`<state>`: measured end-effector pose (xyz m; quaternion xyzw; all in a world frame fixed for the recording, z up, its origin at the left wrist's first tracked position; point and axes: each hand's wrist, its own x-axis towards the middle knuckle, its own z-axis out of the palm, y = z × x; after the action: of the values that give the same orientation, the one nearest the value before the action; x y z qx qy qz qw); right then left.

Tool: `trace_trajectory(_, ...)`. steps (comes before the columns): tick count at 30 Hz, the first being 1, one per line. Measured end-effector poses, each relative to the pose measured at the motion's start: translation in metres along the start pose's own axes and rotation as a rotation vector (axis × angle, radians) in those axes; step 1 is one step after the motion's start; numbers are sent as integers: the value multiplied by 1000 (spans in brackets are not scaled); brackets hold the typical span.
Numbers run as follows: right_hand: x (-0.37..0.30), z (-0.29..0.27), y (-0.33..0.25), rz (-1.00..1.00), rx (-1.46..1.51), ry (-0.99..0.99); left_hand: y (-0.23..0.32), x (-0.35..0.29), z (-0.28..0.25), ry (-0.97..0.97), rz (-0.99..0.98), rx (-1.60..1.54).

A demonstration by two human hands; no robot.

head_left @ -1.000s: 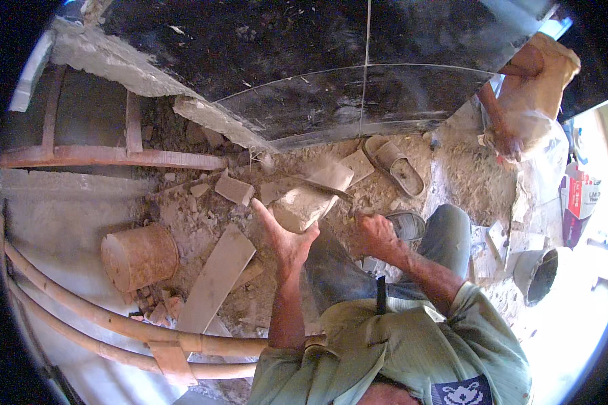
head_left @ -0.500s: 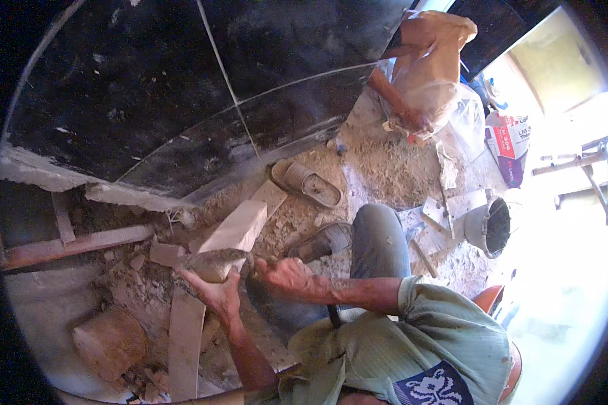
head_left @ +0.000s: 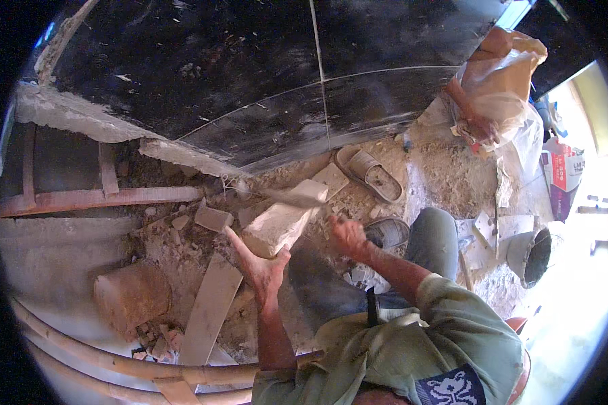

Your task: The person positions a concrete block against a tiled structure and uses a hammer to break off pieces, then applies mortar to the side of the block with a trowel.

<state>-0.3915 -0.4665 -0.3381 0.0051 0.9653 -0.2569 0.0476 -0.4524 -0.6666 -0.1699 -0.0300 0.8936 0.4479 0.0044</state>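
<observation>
Since half a second ago, the bladed tool point(head_left: 296, 198) has shifted from the near end of the pale block point(head_left: 280, 223) to its far part, and the whole view has swung so that everything sits differently in it. The blade is blurred, lying across the top of the block or just above it; I cannot tell whether the two touch. The left hand point(head_left: 265, 271) grips the near end of the block, thumb on one side and fingers stretched along the other, so that the block slants away from the person, above the rubble-strewn floor point(head_left: 446, 177). The right hand point(head_left: 348, 237) is beyond the block's right side, its fingers curled tightly round the tool's handle, which is mostly hidden. A smaller brick piece point(head_left: 213, 218) lies near the left fingertips, and a flat board point(head_left: 211, 300) lies on the floor to the left of the left forearm. Farther left is a dusty bucket point(head_left: 132, 297). A sandal point(head_left: 371, 177) lies beyond the right hand, near the foot of a black tiled surface point(head_left: 250, 81). At the upper right, a co-worker's hand point(head_left: 482, 130) is beside translucent plastic point(head_left: 528, 135), and a grey pail point(head_left: 520, 255) lies tipped on its side below.
</observation>
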Motion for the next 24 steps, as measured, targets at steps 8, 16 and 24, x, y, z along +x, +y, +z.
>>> trace_trajectory(8,-13,82,93,-182,-369,461,1,6,-2,-73,43,66)
trace_trajectory(16,12,65,134,36,-197,218,13,8,-5,-113,141,19)
trace_trajectory(24,-22,-80,-29,57,71,-58,-5,17,-2,-62,123,87)
